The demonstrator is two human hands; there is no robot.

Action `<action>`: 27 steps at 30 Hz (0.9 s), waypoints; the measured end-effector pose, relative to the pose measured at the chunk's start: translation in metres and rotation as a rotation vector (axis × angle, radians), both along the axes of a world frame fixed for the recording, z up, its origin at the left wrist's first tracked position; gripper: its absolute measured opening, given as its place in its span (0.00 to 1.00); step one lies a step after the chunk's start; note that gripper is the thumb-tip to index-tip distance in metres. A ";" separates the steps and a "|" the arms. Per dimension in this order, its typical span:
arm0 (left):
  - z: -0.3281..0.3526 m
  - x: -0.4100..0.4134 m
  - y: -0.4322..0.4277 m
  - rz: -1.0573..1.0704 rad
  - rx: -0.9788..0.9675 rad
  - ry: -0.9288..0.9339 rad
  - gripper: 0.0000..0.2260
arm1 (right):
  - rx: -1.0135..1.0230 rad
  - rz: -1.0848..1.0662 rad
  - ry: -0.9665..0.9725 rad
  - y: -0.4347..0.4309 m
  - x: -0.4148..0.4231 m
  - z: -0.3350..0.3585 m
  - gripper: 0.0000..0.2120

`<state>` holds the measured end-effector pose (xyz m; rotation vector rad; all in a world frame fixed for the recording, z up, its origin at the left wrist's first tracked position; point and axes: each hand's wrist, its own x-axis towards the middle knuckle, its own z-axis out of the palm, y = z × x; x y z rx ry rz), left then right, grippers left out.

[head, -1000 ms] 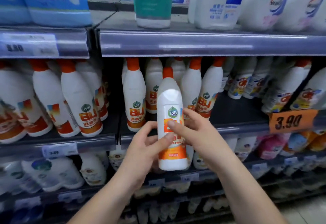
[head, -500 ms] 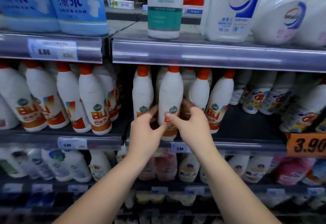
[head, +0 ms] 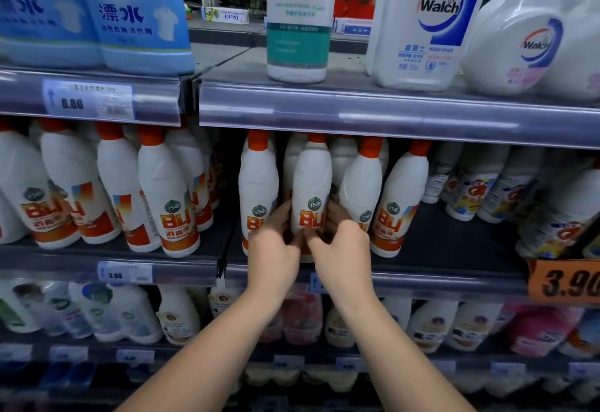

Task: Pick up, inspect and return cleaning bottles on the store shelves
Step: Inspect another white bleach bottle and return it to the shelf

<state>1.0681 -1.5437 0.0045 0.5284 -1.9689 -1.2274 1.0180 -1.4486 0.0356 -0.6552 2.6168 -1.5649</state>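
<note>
Bottles [head: 165,191] with orange caps stand in rows on the shelf [head: 448,243] under the Lifebuoy bottle [head: 297,19]. Below the Lifebuoy bottle and a little to its left is the left hand [head: 275,251]. Its fingers curl round the left side of one white bottle [head: 311,178]. This white bottle stands up straight, right below the Lifebuoy bottle, at the front of the row, with a twin bottle [head: 258,178] close on each side. The hands hide its bottom, so I cannot tell if it sits on the shelf. Below the Lifebuoy bottle and a little to its right is the right hand [head: 341,249]. Its fingers curl round the right side, and both thumbs touch the front. The white bottle looks like hard, smooth plastic, so it may slip. It is likely full and a bit heavy. The fat lower part is the best place to hold, not the thin neck.
</note>
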 end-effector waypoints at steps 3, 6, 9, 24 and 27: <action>-0.005 -0.005 -0.001 -0.006 0.039 0.026 0.21 | 0.027 -0.002 -0.037 0.000 0.002 -0.002 0.07; -0.011 -0.008 0.002 0.022 0.082 0.068 0.23 | 0.029 0.018 -0.048 0.001 0.003 -0.003 0.07; -0.019 -0.010 0.005 -0.009 0.157 0.105 0.25 | 0.024 0.049 -0.039 0.000 0.009 -0.004 0.09; -0.028 0.061 -0.049 0.142 0.033 0.041 0.20 | -0.101 0.028 0.123 -0.001 0.029 -0.006 0.08; -0.024 0.049 -0.063 0.070 0.037 -0.024 0.31 | 0.012 0.113 0.075 -0.027 0.035 0.000 0.08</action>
